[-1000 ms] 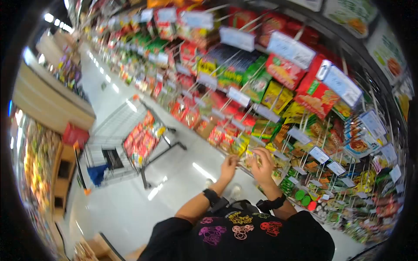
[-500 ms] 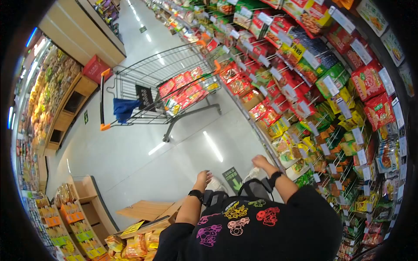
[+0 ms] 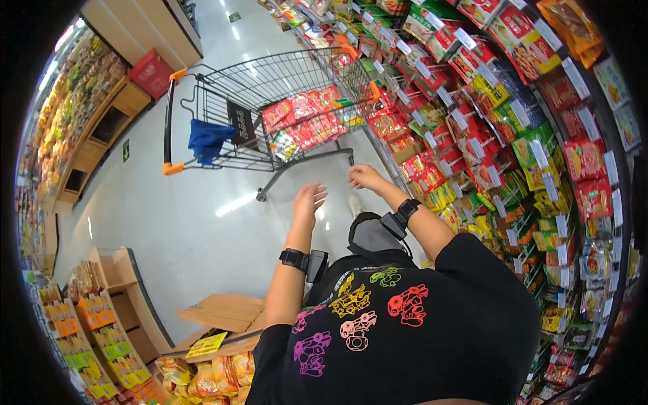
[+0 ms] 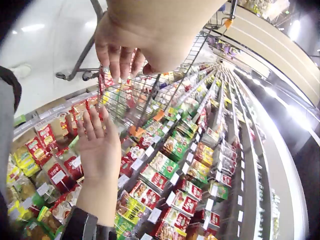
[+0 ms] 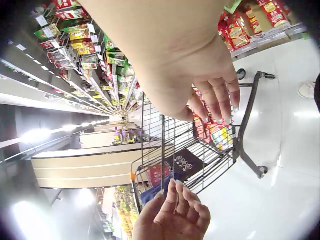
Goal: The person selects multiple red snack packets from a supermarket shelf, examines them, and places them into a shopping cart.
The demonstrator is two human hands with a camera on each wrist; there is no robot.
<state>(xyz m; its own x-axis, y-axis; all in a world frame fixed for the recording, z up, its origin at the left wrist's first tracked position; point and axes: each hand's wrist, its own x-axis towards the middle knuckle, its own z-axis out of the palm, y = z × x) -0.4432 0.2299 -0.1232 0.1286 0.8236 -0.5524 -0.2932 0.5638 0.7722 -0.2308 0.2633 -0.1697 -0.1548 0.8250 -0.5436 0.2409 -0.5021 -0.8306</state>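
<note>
Both hands are held out over the floor in front of the body, a short way from each other, and neither holds anything. The left hand (image 3: pixel 309 201) has loosely bent, relaxed fingers; in the left wrist view it hangs large at the top. The right hand (image 3: pixel 365 177) is nearer the shelf, its fingers loose and pointing toward the left hand. Just beyond both hands stands a wire shopping cart (image 3: pixel 270 75) with orange corners. Red food packets (image 3: pixel 304 116) lie inside it, and a blue cloth (image 3: pixel 210 140) hangs near its handle.
Shelves of hanging packets (image 3: pixel 496 148) with price tags run along the right. At the lower left are a wooden display stand (image 3: pixel 128 297), an open cardboard box (image 3: pixel 223 312) and yellow-orange bags (image 3: pixel 226 374). A red box (image 3: pixel 152 73) sits beyond the cart handle.
The hands have moved from beside the shelf to over the floor facing the cart, and their fingers have loosened. The view has turned left, and the cart appears larger and closer.
</note>
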